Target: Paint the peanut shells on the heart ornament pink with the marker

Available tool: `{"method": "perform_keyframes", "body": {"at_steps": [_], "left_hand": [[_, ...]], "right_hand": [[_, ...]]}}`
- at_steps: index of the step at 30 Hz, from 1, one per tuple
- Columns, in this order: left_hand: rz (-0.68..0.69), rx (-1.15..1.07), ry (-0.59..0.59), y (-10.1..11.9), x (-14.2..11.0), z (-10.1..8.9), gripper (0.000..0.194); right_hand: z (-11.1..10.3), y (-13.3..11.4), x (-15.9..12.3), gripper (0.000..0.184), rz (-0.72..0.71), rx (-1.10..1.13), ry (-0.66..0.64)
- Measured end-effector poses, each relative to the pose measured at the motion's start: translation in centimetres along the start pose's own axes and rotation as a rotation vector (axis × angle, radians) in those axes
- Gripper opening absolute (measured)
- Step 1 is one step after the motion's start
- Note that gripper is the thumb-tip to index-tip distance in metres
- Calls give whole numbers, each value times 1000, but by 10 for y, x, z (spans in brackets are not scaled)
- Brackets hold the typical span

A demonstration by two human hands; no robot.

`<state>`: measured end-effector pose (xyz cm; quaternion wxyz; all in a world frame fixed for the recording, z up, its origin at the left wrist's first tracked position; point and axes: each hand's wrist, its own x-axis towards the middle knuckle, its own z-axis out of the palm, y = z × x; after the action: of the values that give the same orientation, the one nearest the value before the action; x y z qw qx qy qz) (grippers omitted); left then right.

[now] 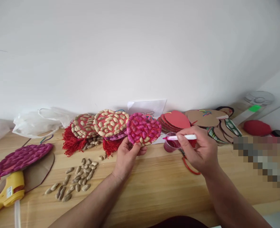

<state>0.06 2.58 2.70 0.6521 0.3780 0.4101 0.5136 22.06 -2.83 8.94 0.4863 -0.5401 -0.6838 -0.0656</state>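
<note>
My left hand (127,155) grips a peanut-covered red heart board (143,126) by its lower edge, thumb in front. Most of its peanuts are magenta; a few by my thumb are plain tan. Between the fingers of my right hand (198,147) is a white pen-like brush (186,137) with a pink tip. That tip is over the rim of a clear plastic cup (170,146) holding dark pink liquid; whether it touches the liquid I cannot tell. Behind the held board, a white sheet (157,106) leans at the wall.
Loose peanuts (80,177) lie at left, near a yellow glue gun (11,190) and a magenta peanut board (23,156). Tan peanut boards (111,122) with red yarn stand behind. Red cardboard hearts (177,120) are stacked right of centre. Red-handled scissors (190,167) lie below the cup.
</note>
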Motion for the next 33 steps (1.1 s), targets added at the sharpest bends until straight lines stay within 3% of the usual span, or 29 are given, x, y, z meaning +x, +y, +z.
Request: {"method": "perform_keyframes", "body": {"at_steps": [7, 23, 33], "left_hand": [[20, 8, -10, 1, 0, 1, 41], [25, 42, 13, 4, -2, 5, 38], [-49, -64, 46, 3, 0, 4, 43]], "right_hand": [[17, -11, -11, 15, -225, 62, -107], [24, -16, -13, 10, -292, -19, -159], [21, -15, -12, 11, -294, -24, -150]]}}
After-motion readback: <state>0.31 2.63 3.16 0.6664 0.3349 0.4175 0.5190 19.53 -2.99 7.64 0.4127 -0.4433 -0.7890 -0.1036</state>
